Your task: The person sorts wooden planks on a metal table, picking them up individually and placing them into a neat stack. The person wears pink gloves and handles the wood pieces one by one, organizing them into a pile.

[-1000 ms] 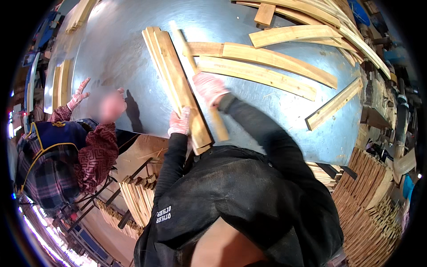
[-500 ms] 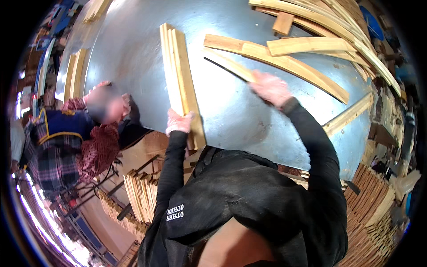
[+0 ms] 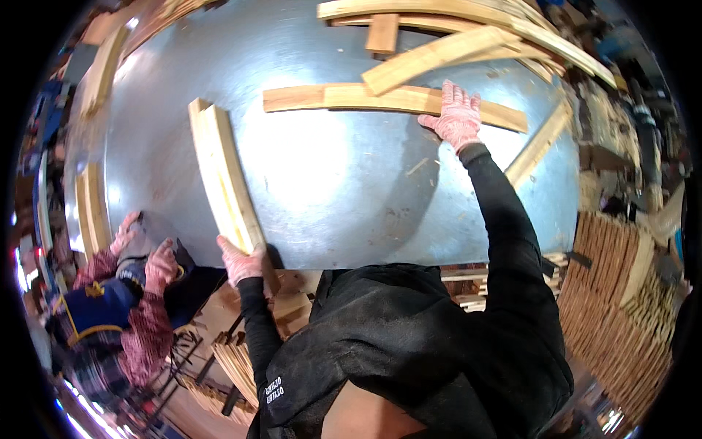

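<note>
My left hand [image 3: 243,261], in a pale pinkish glove, is closed round the near end of a bundle of light wooden strips [image 3: 223,175]. The strips lie side by side, pointing away from me, their near end at the table edge. My right hand [image 3: 459,118], gloved alike, lies with spread fingers on a long wooden slat [image 3: 365,97]. This slat runs crosswise on the metal table [image 3: 307,212] and looks joined from two lengths. Another wooden board [image 3: 431,58] rests slantwise just beyond it, touching or overlapping its far edge.
More slats [image 3: 439,9] are piled at the far right, with a short block [image 3: 382,34] beside them. A single slat [image 3: 540,143] lies at the table's right end. Stacked wood [image 3: 603,285] stands at right. At left, a co-worker's gloved hands [image 3: 161,265] are near other strips [image 3: 91,208].
My right hand has let go of a thin strip and moved onto the crosswise slat. That strip no longer shows separately. My left hand keeps hold of the bundle; the whole view has shifted.
</note>
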The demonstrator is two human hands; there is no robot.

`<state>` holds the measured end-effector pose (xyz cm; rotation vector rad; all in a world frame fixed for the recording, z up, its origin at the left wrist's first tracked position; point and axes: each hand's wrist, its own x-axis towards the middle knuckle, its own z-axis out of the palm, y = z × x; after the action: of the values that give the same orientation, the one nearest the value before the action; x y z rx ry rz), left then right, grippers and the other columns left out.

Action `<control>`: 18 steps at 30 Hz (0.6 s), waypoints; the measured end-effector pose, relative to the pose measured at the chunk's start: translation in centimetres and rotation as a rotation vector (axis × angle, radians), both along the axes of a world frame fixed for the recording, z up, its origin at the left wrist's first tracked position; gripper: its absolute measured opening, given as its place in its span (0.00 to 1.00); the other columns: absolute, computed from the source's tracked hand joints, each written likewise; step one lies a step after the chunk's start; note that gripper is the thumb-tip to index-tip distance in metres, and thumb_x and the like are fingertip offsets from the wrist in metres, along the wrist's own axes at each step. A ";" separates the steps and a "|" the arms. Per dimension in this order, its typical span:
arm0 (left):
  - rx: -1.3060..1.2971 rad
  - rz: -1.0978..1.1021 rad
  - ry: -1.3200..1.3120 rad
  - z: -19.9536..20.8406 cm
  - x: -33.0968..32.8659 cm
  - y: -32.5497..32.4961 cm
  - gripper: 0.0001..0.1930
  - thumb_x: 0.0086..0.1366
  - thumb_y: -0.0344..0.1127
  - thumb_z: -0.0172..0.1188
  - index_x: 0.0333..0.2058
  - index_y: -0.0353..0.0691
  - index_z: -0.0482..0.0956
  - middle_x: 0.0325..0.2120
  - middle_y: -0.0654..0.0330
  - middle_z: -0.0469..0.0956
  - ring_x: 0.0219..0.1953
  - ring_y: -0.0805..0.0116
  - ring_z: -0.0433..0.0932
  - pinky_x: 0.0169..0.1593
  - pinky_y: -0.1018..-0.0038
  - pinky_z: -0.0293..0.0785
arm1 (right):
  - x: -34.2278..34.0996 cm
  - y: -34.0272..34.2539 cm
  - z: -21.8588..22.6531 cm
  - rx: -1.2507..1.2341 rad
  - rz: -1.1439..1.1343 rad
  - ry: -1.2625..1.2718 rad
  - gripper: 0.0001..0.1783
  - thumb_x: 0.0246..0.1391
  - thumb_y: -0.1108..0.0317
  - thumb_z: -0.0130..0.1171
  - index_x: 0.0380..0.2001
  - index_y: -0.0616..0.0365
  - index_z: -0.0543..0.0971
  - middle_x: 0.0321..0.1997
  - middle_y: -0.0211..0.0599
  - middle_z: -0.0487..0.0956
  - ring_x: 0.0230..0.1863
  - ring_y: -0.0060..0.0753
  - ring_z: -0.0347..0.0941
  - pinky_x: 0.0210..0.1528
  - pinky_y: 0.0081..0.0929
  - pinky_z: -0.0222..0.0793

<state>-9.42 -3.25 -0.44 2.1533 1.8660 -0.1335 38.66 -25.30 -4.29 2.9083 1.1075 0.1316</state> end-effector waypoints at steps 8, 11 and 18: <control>-0.206 -0.236 -0.892 -3.6 8.4 -5.5 0.41 0.57 0.29 0.67 0.66 0.36 0.56 0.57 0.48 0.68 0.58 0.58 0.68 0.57 0.63 0.68 | 0.2 1.2 2.2 -0.104 0.306 0.659 0.40 0.40 0.37 0.62 0.48 0.60 0.74 0.46 0.49 0.80 0.48 0.51 0.77 0.50 0.40 0.72; -1.300 0.068 -1.287 -5.4 16.1 -9.4 0.24 0.70 0.49 0.46 0.57 0.37 0.64 0.44 0.52 0.72 0.49 0.55 0.72 0.50 0.60 0.73 | -3.3 0.8 4.8 -0.299 0.372 1.255 0.47 0.54 0.24 0.39 0.57 0.54 0.74 0.55 0.50 0.77 0.58 0.50 0.72 0.59 0.40 0.64; -1.200 0.499 -1.270 -8.6 18.3 -9.0 0.12 0.68 0.38 0.53 0.43 0.36 0.76 0.38 0.53 0.80 0.41 0.56 0.79 0.50 0.60 0.77 | -8.0 -10.7 9.9 0.133 -0.251 1.026 0.40 0.54 0.38 0.56 0.62 0.54 0.68 0.42 0.43 0.81 0.44 0.35 0.78 0.50 0.34 0.72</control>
<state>8.92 -12.21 -9.04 0.5696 0.9631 0.1628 30.71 -35.96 5.58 3.1837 0.7268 -1.4628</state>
